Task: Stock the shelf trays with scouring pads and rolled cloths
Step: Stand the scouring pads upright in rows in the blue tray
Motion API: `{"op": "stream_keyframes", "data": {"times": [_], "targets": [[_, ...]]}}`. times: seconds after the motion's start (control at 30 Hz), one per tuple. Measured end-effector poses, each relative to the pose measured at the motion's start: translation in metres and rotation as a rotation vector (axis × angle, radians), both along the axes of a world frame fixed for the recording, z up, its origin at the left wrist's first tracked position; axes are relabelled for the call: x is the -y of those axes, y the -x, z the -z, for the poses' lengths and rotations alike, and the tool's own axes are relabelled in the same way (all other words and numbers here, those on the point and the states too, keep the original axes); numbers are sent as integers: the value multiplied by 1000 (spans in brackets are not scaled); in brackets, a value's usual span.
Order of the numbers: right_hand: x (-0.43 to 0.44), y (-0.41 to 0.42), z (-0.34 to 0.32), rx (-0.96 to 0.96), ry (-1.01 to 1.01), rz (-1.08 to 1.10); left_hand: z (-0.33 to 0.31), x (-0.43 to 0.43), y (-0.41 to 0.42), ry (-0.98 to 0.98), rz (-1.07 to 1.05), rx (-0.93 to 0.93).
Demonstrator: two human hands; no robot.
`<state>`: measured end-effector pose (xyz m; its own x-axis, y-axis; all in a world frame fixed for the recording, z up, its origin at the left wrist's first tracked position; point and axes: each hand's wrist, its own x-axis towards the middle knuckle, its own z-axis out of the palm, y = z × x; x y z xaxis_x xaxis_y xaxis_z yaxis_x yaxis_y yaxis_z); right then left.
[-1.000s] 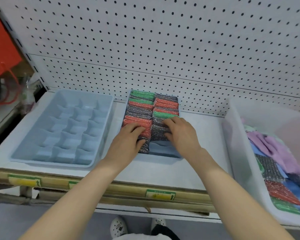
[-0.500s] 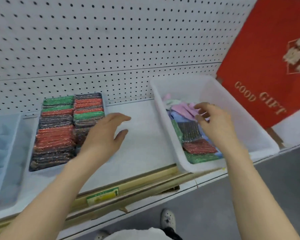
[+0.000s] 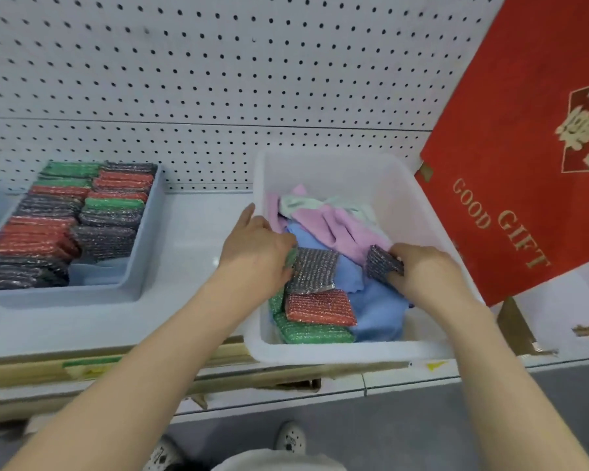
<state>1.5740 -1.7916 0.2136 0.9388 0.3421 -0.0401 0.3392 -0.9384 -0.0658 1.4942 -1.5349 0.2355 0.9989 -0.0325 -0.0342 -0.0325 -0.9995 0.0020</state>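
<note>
At the front of the bin (image 3: 320,355) lay a green pad (image 3: 310,333) and a red pad (image 3: 320,307). Behind them, mid-bin, both hands had come over from the tray. Our right hand (image 3: 422,270) pinched a dark pad (image 3: 383,263) in its fingers, raised on edge over the blue cloth (image 3: 374,300). Our left hand (image 3: 255,246) curled its fingers at a grey pad's (image 3: 315,270) left edge; whether they gripped it we could not tell. A pink cloth (image 3: 337,226) lay unrolled at the bin's back. Left of the bin, the tray (image 3: 143,266) had one front gap, which we judged these pads would fill.

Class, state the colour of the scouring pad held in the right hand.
Dark glittery grey pad; head view.
</note>
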Motion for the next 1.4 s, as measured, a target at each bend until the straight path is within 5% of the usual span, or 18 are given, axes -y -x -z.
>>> {"op": "stream_keyframes", "data": {"times": [0.23, 0.43, 0.63, 0.87, 1.2, 1.27, 1.4], "targets": [[1, -8, -26, 70, -145, -11, -26, 19, -3, 384, -69, 468], [9, 3, -16, 82, -255, 26, 3, 26, 1, 327, 333, -249], [-2, 16, -18, 116, -371, 49, 11, 28, 0, 178, 400, -494], [-10, 24, -15, 73, -446, 109, 24, 45, -8, 212, 230, -225], [2, 24, -26, 24, -596, 152, -28, 19, -18, 699, -131, 198], [-1, 25, -27, -66, -645, 115, -33, 11, -19, 787, -206, 271], [-23, 31, -28, -547, -718, -94, -35, -6, -16, 944, -337, 380]]}}
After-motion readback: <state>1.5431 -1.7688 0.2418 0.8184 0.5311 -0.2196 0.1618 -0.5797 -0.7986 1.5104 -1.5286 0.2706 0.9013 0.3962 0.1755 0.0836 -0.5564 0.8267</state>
